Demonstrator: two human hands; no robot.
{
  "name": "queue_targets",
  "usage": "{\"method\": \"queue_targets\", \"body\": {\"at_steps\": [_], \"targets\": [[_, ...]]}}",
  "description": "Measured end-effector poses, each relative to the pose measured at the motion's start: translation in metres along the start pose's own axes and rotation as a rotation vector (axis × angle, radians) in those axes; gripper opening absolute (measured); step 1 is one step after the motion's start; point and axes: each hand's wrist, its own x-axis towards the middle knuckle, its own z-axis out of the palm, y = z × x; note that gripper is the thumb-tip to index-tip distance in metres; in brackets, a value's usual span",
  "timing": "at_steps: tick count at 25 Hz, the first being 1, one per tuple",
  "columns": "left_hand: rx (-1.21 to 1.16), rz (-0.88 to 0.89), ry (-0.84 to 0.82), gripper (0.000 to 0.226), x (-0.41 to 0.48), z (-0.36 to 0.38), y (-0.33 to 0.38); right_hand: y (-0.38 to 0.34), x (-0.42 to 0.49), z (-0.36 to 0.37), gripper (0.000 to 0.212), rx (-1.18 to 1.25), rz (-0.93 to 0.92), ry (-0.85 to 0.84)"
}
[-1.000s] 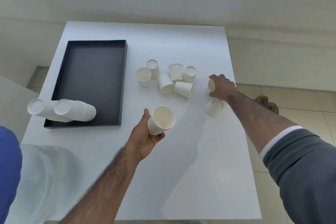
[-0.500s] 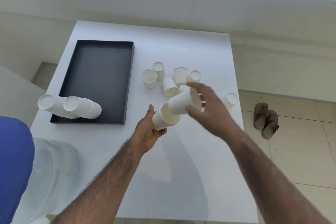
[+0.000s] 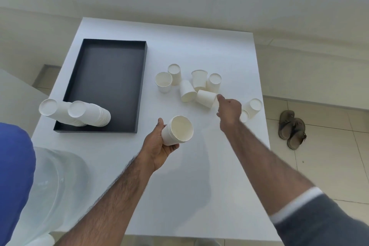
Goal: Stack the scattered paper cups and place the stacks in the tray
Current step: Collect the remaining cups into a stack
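Observation:
My left hand (image 3: 156, 146) grips a short stack of white paper cups (image 3: 177, 130), mouth facing up, above the table's middle. My right hand (image 3: 228, 110) holds nothing and reaches out, its thumb tip at the rim of a cup lying on its side (image 3: 206, 98). Several more loose cups (image 3: 186, 92) cluster just beyond it, some upright, some upside down. Two cups (image 3: 253, 106) sit right of my right hand, one partly hidden behind it. The black tray (image 3: 142, 86) lies at the left, with two long cup stacks (image 3: 89, 114) lying across its near corner.
The white table (image 3: 199, 185) ends close to the right of the loose cups. A large translucent water bottle (image 3: 50, 185) and a blue shape (image 3: 14, 166) fill the lower left. A pair of sandals (image 3: 291, 129) lies on the tiled floor to the right.
My right hand carried a cup from the table's right side, slid it into the stack in my left hand, then moved back out empty to the cluster.

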Motion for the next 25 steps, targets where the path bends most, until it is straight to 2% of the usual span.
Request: {"method": "queue_targets", "body": {"at_steps": [2, 4, 7, 10, 12, 13, 16, 20, 22, 25], "targets": [[-0.013, -0.004, 0.011, 0.049, 0.002, -0.006, -0.003, 0.004, 0.031, 0.014, 0.030, 0.010, 0.171, -0.005], [-0.024, -0.003, 0.013, 0.048, 0.005, -0.011, -0.005, 0.009, 0.048, 0.030, 0.033, 0.001, 0.184, 0.001], [-0.037, 0.009, 0.017, 0.047, 0.009, -0.020, -0.006, 0.012, 0.058, 0.047, 0.026, 0.003, 0.151, 0.014], [-0.048, 0.017, 0.035, 0.046, 0.009, -0.025, -0.002, 0.005, 0.045, 0.042, 0.005, -0.133, -0.017, 0.065], [-0.059, 0.016, 0.037, 0.046, 0.006, -0.027, 0.003, -0.001, 0.020, 0.029, 0.014, -0.130, -0.251, 0.145], [-0.059, 0.019, 0.038, 0.046, 0.005, -0.027, 0.006, -0.004, 0.001, 0.021, 0.011, -0.130, -0.379, 0.150], [-0.052, 0.035, 0.051, 0.044, 0.006, -0.025, 0.013, -0.008, -0.061, 0.000, 0.002, -0.174, -0.636, -0.001], [-0.054, 0.065, 0.058, 0.045, 0.008, -0.022, 0.021, -0.006, -0.121, -0.009, 0.012, -0.252, -0.885, -0.240], [-0.051, 0.081, 0.067, 0.049, 0.008, -0.020, 0.022, 0.001, -0.139, -0.002, 0.006, -0.312, -0.932, -0.309], [-0.064, 0.084, 0.046, 0.063, 0.008, -0.021, 0.023, 0.016, -0.152, 0.015, 0.009, -0.428, -0.949, -0.424]]}}
